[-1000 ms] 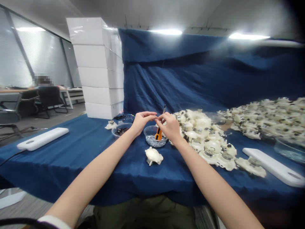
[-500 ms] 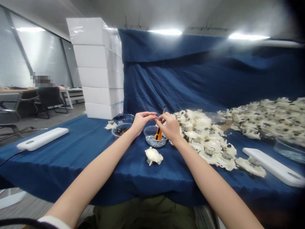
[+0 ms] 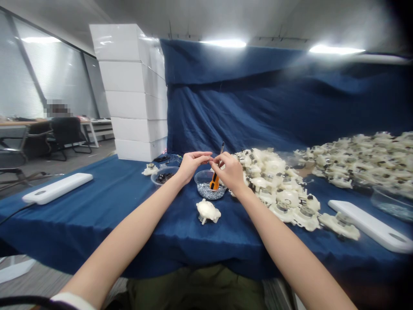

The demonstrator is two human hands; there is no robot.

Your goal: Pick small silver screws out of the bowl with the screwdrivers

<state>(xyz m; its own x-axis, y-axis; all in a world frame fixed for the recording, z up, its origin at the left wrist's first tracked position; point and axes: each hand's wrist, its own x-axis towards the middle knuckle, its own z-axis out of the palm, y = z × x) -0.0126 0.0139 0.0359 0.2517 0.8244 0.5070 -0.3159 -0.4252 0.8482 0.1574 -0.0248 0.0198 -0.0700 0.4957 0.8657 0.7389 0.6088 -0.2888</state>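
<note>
My right hand (image 3: 228,171) is closed round an orange and black screwdriver (image 3: 214,181). Its handle points down over a clear bowl of small silvery screws (image 3: 206,194), and its dark shaft rises above my fingers. My left hand (image 3: 193,164) meets the right at the fingertips, thumb and fingers pinched together. Whatever sits between those fingertips is too small to make out. Just in front of the bowl, a cream plastic part (image 3: 208,212) lies on the blue cloth. Behind my left wrist stands a second bowl with dark small pieces (image 3: 164,178).
A large heap of cream parts (image 3: 274,181) lies right of my hands, with another pile (image 3: 368,157) farther right. White slab-like devices lie at left (image 3: 58,188) and right (image 3: 371,226). Stacked white boxes (image 3: 125,103) stand at the back left. A person sits in the far left background.
</note>
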